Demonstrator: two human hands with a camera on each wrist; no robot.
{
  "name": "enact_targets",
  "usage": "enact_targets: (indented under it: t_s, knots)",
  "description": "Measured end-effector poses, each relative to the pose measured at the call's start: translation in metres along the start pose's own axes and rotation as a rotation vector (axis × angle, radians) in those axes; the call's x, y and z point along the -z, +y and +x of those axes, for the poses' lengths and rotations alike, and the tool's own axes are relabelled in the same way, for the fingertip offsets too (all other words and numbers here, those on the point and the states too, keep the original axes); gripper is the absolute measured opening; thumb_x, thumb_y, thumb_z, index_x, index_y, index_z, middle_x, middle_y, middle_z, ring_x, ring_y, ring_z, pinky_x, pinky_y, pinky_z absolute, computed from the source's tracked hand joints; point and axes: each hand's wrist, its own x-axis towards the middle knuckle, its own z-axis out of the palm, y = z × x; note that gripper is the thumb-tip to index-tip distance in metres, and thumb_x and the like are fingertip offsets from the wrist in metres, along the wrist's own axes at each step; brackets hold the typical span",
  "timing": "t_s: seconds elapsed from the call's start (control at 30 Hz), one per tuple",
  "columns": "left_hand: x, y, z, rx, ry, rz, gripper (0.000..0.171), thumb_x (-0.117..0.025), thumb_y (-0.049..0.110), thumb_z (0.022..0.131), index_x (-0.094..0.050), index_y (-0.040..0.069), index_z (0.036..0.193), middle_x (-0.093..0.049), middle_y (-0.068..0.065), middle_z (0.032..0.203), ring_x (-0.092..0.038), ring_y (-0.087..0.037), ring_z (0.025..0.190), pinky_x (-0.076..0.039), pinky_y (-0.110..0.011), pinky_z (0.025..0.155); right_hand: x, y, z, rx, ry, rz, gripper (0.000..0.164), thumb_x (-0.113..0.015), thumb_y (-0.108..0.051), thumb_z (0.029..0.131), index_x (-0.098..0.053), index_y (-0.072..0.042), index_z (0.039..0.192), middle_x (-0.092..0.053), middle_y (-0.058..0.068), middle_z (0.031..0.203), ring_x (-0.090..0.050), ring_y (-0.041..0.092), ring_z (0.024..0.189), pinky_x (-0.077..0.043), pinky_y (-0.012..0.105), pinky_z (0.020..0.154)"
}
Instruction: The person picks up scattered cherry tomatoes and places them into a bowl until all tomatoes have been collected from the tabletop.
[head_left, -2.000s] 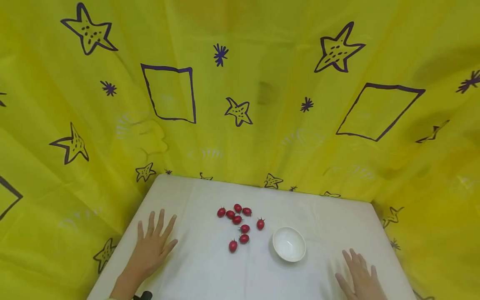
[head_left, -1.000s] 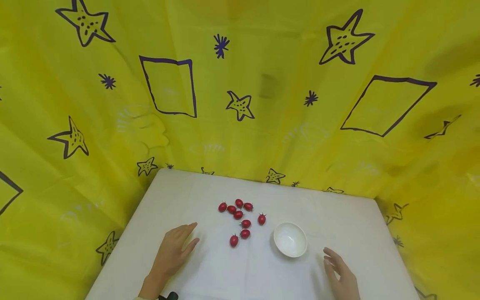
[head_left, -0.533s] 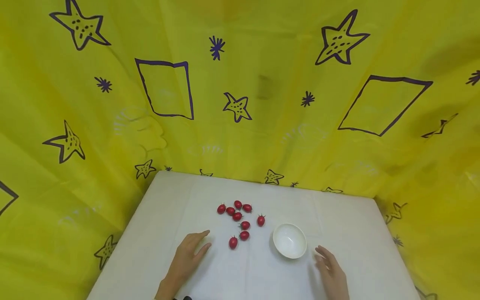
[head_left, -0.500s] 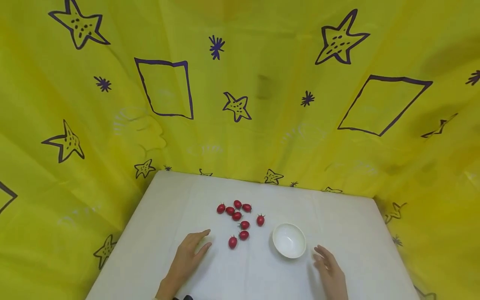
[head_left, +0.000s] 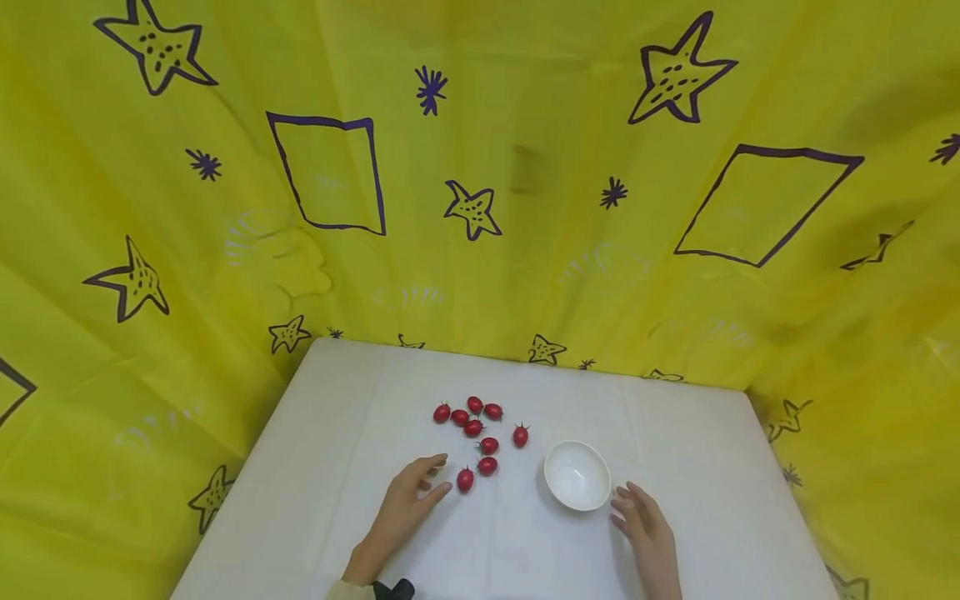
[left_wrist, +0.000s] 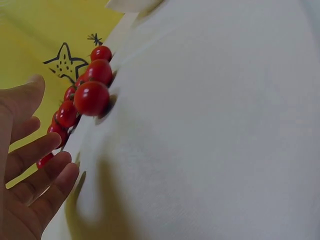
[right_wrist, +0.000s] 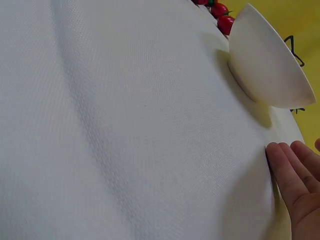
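Several small red cherry tomatoes with green stems lie in a loose group on the white table; the nearest cherry tomato (head_left: 465, 480) is just beyond my left fingertips. My left hand (head_left: 405, 504) hovers beside it with thumb and fingers apart, holding nothing. In the left wrist view, a gap shows between my fingers and the front tomato (left_wrist: 92, 98). A white bowl (head_left: 558, 471) stands upright right of the tomatoes. My right hand (head_left: 647, 525) is at the bowl's right side, fingers loosely bent. The right wrist view shows its fingertips near the table, apart from the bowl (right_wrist: 267, 62).
A white cloth covers the table (head_left: 690, 450). Yellow curtain (head_left: 525, 275) with dark star and square drawings encloses it at the back and both sides. A lone cherry tomato (head_left: 521, 436) lies between the group and the bowl. A black wrist strap (head_left: 393, 590) shows at my left wrist.
Both hands have come inward from the table's sides: the left rightward to the front tomato, the right leftward to the bowl. Their spread fingers have bent somewhat. Tomatoes and bowl stay put.
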Motion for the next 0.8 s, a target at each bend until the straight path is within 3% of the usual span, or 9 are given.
enact_targets:
  t_s: [0.23, 0.47, 0.67, 0.8]
  knots:
    - [-0.015, 0.004, -0.006, -0.025, -0.034, 0.015, 0.046, -0.077, 0.021, 0.094, -0.065, 0.007, 0.136, -0.071, -0.008, 0.119, -0.066, -0.025, 0.105, -0.061, -0.029, 0.085, -0.011, -0.004, -0.002, -0.034, 0.029, 0.080, 0.060, -0.049, -0.039, 0.110, -0.039, -0.002, 0.156, -0.050, 0.029, 0.153, -0.062, -0.015, 0.101, -0.058, 0.016, 0.086]
    - [-0.026, 0.008, -0.005, -0.059, -0.057, 0.031, 0.046, -0.078, 0.021, 0.093, -0.065, 0.010, 0.136, -0.070, -0.002, 0.119, -0.062, -0.019, 0.103, -0.058, -0.025, 0.085, -0.020, -0.004, -0.003, -0.019, 0.063, 0.133, 0.057, -0.049, -0.033, 0.111, -0.039, 0.001, 0.156, -0.049, 0.032, 0.152, -0.064, -0.013, 0.100, -0.060, 0.017, 0.084]
    - [-0.034, 0.006, -0.009, -0.047, -0.020, 0.058, 0.044, -0.079, 0.018, 0.092, -0.066, 0.014, 0.134, -0.070, 0.002, 0.124, -0.060, -0.014, 0.101, -0.056, -0.024, 0.084, -0.027, -0.009, 0.001, -0.059, 0.043, 0.129, 0.059, -0.050, -0.037, 0.110, -0.040, -0.002, 0.156, -0.047, 0.029, 0.156, -0.063, -0.013, 0.103, -0.060, 0.019, 0.085]
    - [-0.036, 0.010, -0.009, -0.034, -0.016, 0.051, 0.043, -0.079, 0.019, 0.092, -0.066, 0.014, 0.132, -0.069, -0.001, 0.126, -0.061, -0.015, 0.102, -0.056, -0.026, 0.084, -0.030, -0.012, 0.002, -0.106, 0.026, 0.077, 0.064, -0.047, -0.043, 0.110, -0.036, -0.002, 0.158, -0.042, 0.028, 0.160, -0.065, 0.019, 0.130, -0.060, 0.021, 0.089]
